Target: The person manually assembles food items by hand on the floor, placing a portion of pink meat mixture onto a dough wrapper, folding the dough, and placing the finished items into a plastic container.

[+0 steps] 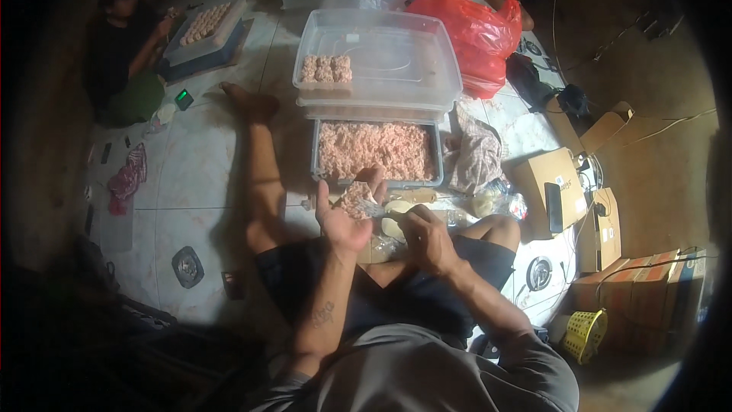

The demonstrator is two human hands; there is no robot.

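Note:
My left hand [345, 230] is palm up with fingers spread, bearing a lump of pinkish minced filling [357, 200], possibly on a thin wrapper. My right hand [429, 240] is closed around a small metal utensil [373, 209], its grey tip touching the filling; whether it is a spoon or a spatula I cannot tell. Pale yellow round pieces [393, 227] lie beside the right fingers. Just beyond my hands is a tub [314, 154] of the same mince. Behind that tub, a clear plastic container [393, 49] holds short rows of shaped mince pieces [326, 69] at its left.
A red plastic bag [476, 38] stands right of the clear container, with a checked cloth [474, 149] below it. Cardboard boxes [545, 183] and a yellow basket [585, 336] are at right. At far left, a person [126, 46] sits by another filled container [204, 27].

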